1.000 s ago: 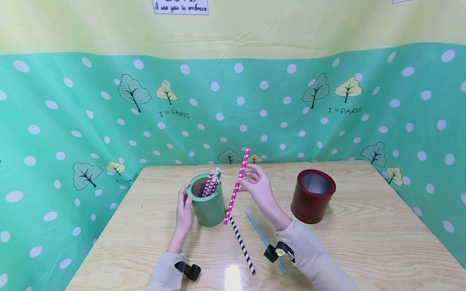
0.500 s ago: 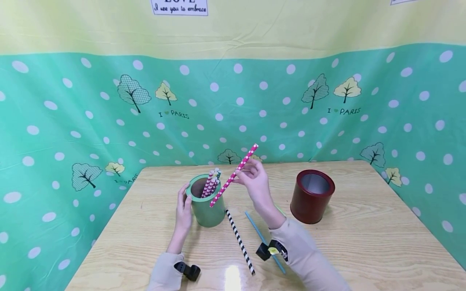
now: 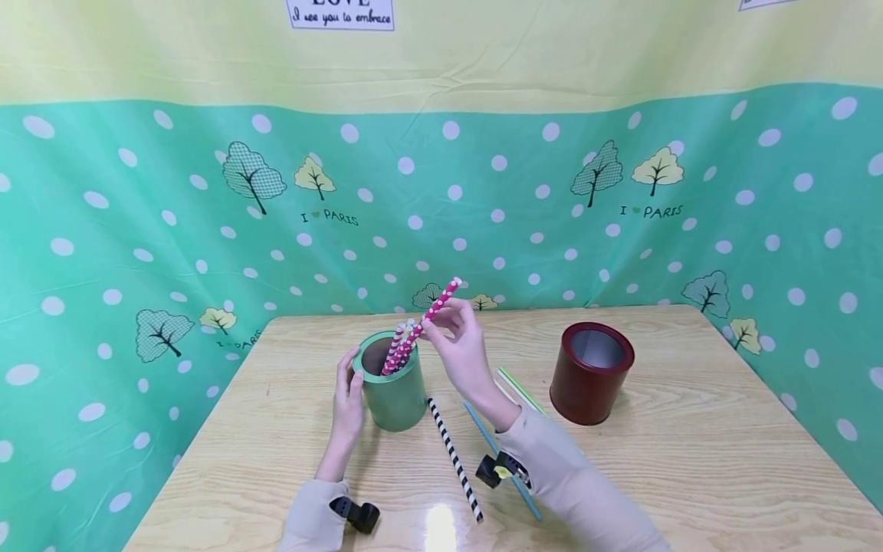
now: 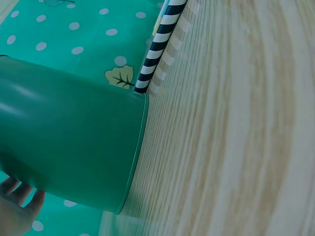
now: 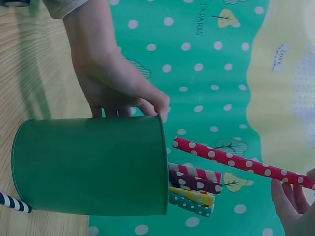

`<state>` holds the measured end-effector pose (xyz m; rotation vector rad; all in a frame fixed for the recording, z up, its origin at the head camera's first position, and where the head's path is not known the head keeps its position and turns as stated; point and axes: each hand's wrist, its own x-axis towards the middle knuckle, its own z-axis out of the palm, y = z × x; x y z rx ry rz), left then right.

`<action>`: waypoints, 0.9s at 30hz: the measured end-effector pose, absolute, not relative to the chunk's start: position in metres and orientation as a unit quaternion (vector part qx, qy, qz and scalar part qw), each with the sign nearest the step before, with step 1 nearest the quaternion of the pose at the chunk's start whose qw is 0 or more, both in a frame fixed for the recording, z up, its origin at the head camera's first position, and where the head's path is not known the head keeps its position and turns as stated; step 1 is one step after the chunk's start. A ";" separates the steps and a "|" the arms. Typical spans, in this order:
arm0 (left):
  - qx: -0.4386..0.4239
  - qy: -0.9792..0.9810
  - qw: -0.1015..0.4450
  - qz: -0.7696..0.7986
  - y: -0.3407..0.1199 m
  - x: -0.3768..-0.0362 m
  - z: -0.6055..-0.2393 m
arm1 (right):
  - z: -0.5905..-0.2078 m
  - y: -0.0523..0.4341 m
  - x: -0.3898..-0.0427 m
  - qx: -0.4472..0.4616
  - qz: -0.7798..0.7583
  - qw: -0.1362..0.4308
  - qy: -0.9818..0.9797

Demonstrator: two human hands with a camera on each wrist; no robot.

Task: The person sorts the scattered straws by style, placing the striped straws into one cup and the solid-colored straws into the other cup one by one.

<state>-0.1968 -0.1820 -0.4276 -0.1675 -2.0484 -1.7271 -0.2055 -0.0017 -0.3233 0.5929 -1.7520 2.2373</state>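
Note:
A green cup (image 3: 395, 391) stands on the wooden table (image 3: 690, 460) with several dotted and striped straws (image 3: 400, 345) sticking out of it. My left hand (image 3: 349, 383) grips its left side, thumb at the rim; the right wrist view shows the left hand (image 5: 115, 86) against the green cup (image 5: 93, 167). My right hand (image 3: 441, 328) pinches a pink white-dotted straw (image 3: 441, 300) held aslant, its lower tip at the cup's mouth. In the right wrist view the pink straw (image 5: 236, 161) ends just past the rim, above the other straws (image 5: 194, 189).
A black-and-white striped straw (image 3: 455, 460), a blue straw (image 3: 483, 433) and a light green straw (image 3: 520, 389) lie on the table right of the green cup. A dark red cup (image 3: 592, 374) stands open further right. A dotted green cloth (image 3: 138, 230) walls the table.
My right hand has carried the pink straw up and to the left, from beside the green cup to its mouth. The left hand has stayed on the cup.

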 end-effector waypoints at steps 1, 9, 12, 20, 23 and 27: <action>-0.062 -0.743 0.227 -0.627 -0.182 -0.197 -0.428 | -0.321 -0.003 -0.204 0.205 0.760 0.120 -0.606; -0.066 -0.741 0.235 -0.625 -0.181 -0.196 -0.426 | -0.309 -0.008 -0.194 0.193 0.727 0.114 -0.649; -0.067 -0.740 0.235 -0.626 -0.181 -0.196 -0.426 | -0.317 -0.008 -0.199 0.204 0.725 0.114 -0.648; -0.059 -0.742 0.224 -0.629 -0.181 -0.196 -0.426 | -0.350 0.001 -0.212 0.198 0.704 0.091 -0.676; -0.062 -0.740 0.226 -0.630 -0.181 -0.196 -0.425 | -0.357 0.005 -0.214 0.185 0.684 0.071 -0.702; -0.065 -0.738 0.234 -0.629 -0.181 -0.196 -0.425 | -0.368 0.010 -0.217 0.178 0.654 0.039 -0.734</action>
